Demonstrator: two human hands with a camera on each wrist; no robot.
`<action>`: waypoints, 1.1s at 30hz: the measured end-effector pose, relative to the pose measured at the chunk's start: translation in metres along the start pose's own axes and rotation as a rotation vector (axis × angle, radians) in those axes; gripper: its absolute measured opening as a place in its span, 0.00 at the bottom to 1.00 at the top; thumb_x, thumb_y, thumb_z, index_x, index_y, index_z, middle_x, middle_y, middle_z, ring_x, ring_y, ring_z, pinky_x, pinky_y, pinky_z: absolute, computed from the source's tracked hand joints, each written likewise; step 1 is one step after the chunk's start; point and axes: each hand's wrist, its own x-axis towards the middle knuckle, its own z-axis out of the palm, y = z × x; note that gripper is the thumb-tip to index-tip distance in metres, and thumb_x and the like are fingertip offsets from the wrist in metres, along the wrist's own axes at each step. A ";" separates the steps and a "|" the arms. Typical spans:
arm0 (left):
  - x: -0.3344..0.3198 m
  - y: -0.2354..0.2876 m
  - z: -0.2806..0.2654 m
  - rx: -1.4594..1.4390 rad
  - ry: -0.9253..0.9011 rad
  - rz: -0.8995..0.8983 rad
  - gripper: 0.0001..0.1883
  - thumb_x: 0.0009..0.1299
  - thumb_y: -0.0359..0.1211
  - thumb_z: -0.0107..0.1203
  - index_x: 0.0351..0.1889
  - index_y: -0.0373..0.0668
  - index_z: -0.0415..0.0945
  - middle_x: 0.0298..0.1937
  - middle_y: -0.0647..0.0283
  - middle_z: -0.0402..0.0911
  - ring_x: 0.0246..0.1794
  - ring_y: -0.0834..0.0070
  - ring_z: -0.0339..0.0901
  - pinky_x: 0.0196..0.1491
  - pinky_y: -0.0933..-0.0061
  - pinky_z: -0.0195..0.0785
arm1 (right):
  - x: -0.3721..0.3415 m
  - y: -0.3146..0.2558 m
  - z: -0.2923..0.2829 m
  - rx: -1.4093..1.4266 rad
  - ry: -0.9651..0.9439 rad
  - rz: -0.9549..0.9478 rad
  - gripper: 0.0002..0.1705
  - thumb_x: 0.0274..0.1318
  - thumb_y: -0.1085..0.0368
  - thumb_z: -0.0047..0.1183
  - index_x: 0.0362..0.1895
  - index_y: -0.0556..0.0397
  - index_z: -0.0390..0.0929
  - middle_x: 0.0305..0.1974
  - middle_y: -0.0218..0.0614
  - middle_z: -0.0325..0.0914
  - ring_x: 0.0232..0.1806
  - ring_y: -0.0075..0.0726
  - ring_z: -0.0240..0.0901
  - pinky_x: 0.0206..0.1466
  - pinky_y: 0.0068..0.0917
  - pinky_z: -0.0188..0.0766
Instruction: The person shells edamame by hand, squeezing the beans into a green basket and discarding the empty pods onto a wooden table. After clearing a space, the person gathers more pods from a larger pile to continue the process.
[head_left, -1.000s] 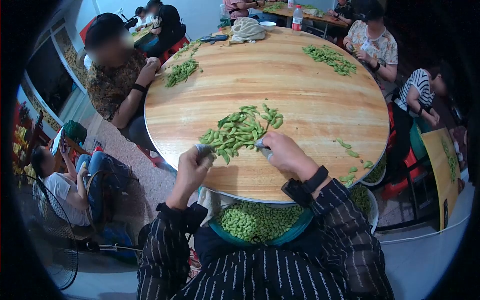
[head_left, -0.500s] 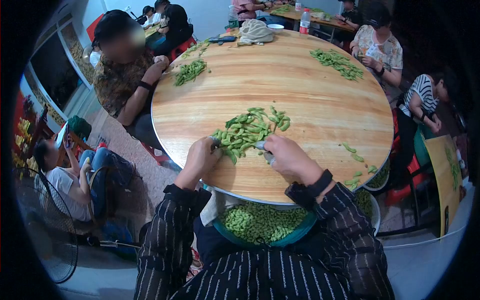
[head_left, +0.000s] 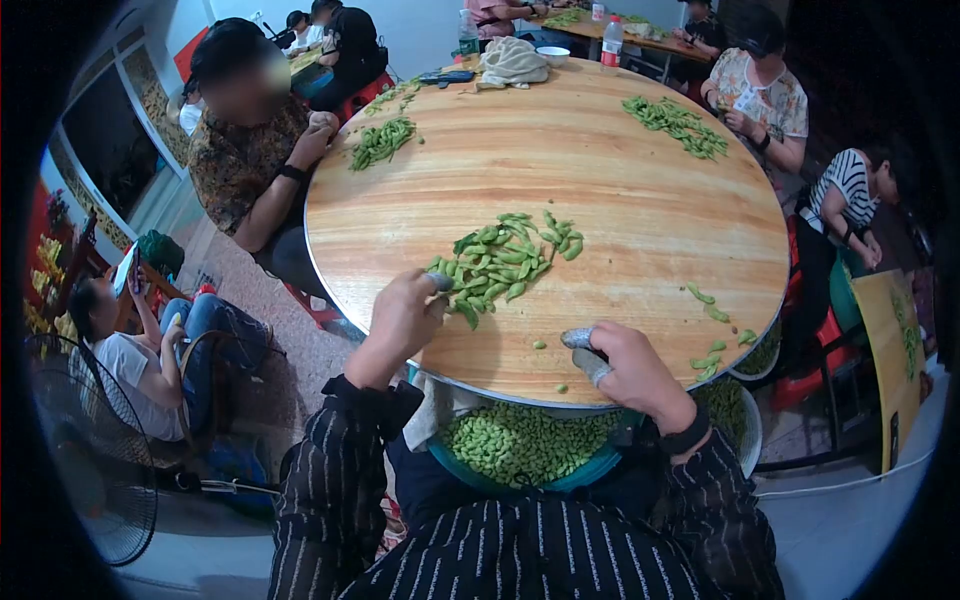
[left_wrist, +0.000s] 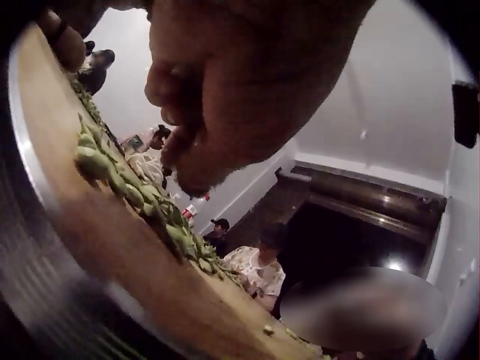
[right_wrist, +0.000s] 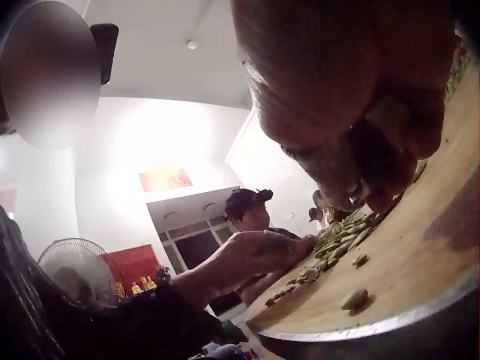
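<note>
A heap of green soybean pods [head_left: 497,260] lies on the round wooden table [head_left: 560,170]. My left hand [head_left: 405,312] is at the heap's near left edge, its fingers loosely bent and no pod showing between them. Grey coverings wrap the thumb and forefinger of my right hand [head_left: 635,368], which is over the table's near edge, apart from the heap. Its thumb and forefinger stand apart with nothing between them. Two loose shelled beans lie left of it, one bean [right_wrist: 354,299] close to the rim. Below the edge, a teal basin [head_left: 470,472] holds many shelled beans.
Other pod piles lie at the far left [head_left: 382,143] and far right [head_left: 675,127]. A few scattered pods [head_left: 708,300] lie to the right. A cloth [head_left: 513,62], a bowl [head_left: 552,55] and a bottle [head_left: 612,42] stand at the back. People sit around; a fan [head_left: 95,450] is at left.
My right hand has drawn back from the heap toward the near table edge and to the right. Two loose beans now show beside it. The left hand stays at the heap's left edge.
</note>
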 end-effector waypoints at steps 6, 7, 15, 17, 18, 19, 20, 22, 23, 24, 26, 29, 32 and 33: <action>0.005 0.010 0.014 0.314 -0.177 0.146 0.07 0.51 0.32 0.54 0.28 0.41 0.75 0.29 0.57 0.72 0.34 0.58 0.71 0.35 0.62 0.66 | -0.023 -0.009 0.011 0.211 0.096 0.056 0.11 0.49 0.69 0.51 0.38 0.58 0.75 0.30 0.43 0.73 0.32 0.39 0.70 0.35 0.28 0.65; 0.007 0.009 0.015 0.310 -0.155 0.164 0.08 0.51 0.32 0.55 0.28 0.42 0.75 0.29 0.57 0.72 0.33 0.57 0.71 0.35 0.62 0.66 | -0.025 -0.009 0.013 0.233 0.119 0.050 0.11 0.49 0.69 0.52 0.38 0.59 0.75 0.30 0.42 0.73 0.31 0.39 0.70 0.35 0.28 0.65; -0.008 0.035 0.014 -0.471 -0.153 -0.170 0.06 0.58 0.28 0.56 0.31 0.35 0.75 0.25 0.63 0.76 0.24 0.80 0.70 0.28 0.79 0.64 | -0.032 -0.010 0.017 0.414 0.228 0.184 0.14 0.47 0.71 0.52 0.42 0.61 0.73 0.30 0.39 0.74 0.31 0.30 0.71 0.37 0.24 0.67; -0.020 0.045 0.027 -0.753 -0.258 -0.189 0.08 0.61 0.29 0.55 0.35 0.34 0.74 0.28 0.70 0.76 0.28 0.85 0.68 0.32 0.81 0.64 | -0.028 -0.014 0.020 0.592 0.202 0.227 0.15 0.49 0.71 0.51 0.43 0.61 0.72 0.30 0.35 0.74 0.32 0.25 0.70 0.38 0.22 0.67; -0.024 0.061 0.025 -0.799 -0.326 -0.185 0.09 0.61 0.29 0.55 0.37 0.34 0.74 0.29 0.69 0.76 0.30 0.85 0.69 0.34 0.82 0.65 | -0.025 -0.016 0.023 0.726 0.180 0.230 0.15 0.49 0.71 0.51 0.44 0.61 0.72 0.30 0.33 0.73 0.33 0.24 0.69 0.38 0.22 0.67; -0.029 0.071 0.033 -0.875 -0.358 -0.207 0.09 0.61 0.29 0.55 0.36 0.34 0.74 0.29 0.69 0.76 0.30 0.85 0.69 0.34 0.82 0.65 | -0.023 -0.016 0.025 0.859 0.158 0.232 0.15 0.50 0.71 0.51 0.44 0.60 0.72 0.30 0.30 0.73 0.33 0.22 0.68 0.38 0.21 0.67; -0.032 0.078 0.039 -0.951 -0.388 -0.229 0.09 0.61 0.29 0.55 0.36 0.33 0.74 0.29 0.70 0.76 0.30 0.86 0.69 0.34 0.82 0.65 | -0.021 -0.015 0.025 0.887 0.149 0.225 0.14 0.50 0.71 0.51 0.44 0.60 0.72 0.30 0.30 0.73 0.33 0.22 0.68 0.38 0.21 0.67; -0.032 0.086 0.043 -0.986 -0.432 -0.223 0.09 0.60 0.28 0.55 0.37 0.34 0.74 0.30 0.67 0.77 0.30 0.84 0.70 0.35 0.82 0.65 | -0.017 -0.011 0.023 0.943 0.130 0.212 0.13 0.51 0.71 0.50 0.43 0.60 0.72 0.31 0.29 0.74 0.34 0.23 0.69 0.39 0.21 0.67; -0.032 0.088 0.044 -1.006 -0.456 -0.220 0.09 0.60 0.28 0.55 0.37 0.34 0.74 0.31 0.66 0.78 0.30 0.84 0.70 0.35 0.82 0.65 | -0.019 -0.008 0.017 0.833 0.196 0.220 0.14 0.51 0.71 0.50 0.43 0.60 0.72 0.31 0.30 0.74 0.34 0.23 0.69 0.39 0.22 0.67; -0.029 0.085 0.041 -0.833 -0.360 -0.189 0.08 0.59 0.27 0.55 0.36 0.34 0.74 0.31 0.64 0.77 0.31 0.80 0.72 0.35 0.80 0.66 | -0.024 -0.004 0.006 0.722 0.260 0.228 0.14 0.50 0.71 0.50 0.43 0.60 0.72 0.32 0.31 0.75 0.34 0.23 0.69 0.39 0.22 0.67; -0.016 0.069 0.028 -0.485 -0.172 -0.129 0.06 0.57 0.23 0.54 0.33 0.33 0.74 0.30 0.60 0.77 0.32 0.73 0.75 0.36 0.76 0.67 | -0.039 0.019 -0.017 0.370 0.383 0.328 0.14 0.49 0.71 0.51 0.43 0.61 0.72 0.31 0.35 0.76 0.34 0.24 0.70 0.38 0.23 0.67; -0.001 0.036 0.022 0.072 -0.071 0.062 0.06 0.54 0.25 0.53 0.29 0.33 0.72 0.28 0.52 0.74 0.31 0.57 0.74 0.35 0.66 0.67 | -0.064 0.044 -0.044 -0.051 0.514 0.495 0.15 0.47 0.71 0.52 0.42 0.61 0.72 0.30 0.40 0.76 0.32 0.28 0.71 0.37 0.25 0.67; 0.009 0.017 0.030 0.148 -0.119 0.080 0.06 0.53 0.27 0.52 0.26 0.33 0.70 0.27 0.48 0.71 0.30 0.48 0.70 0.34 0.58 0.64 | -0.073 0.035 -0.041 0.019 0.576 0.479 0.14 0.47 0.71 0.52 0.41 0.62 0.72 0.30 0.42 0.76 0.32 0.31 0.72 0.37 0.26 0.67; 0.012 0.018 0.031 0.165 -0.141 0.074 0.06 0.53 0.27 0.52 0.26 0.33 0.70 0.27 0.48 0.71 0.31 0.48 0.70 0.34 0.58 0.64 | -0.074 0.030 -0.035 0.099 0.590 0.453 0.14 0.47 0.71 0.52 0.41 0.62 0.72 0.31 0.42 0.77 0.33 0.31 0.73 0.37 0.26 0.67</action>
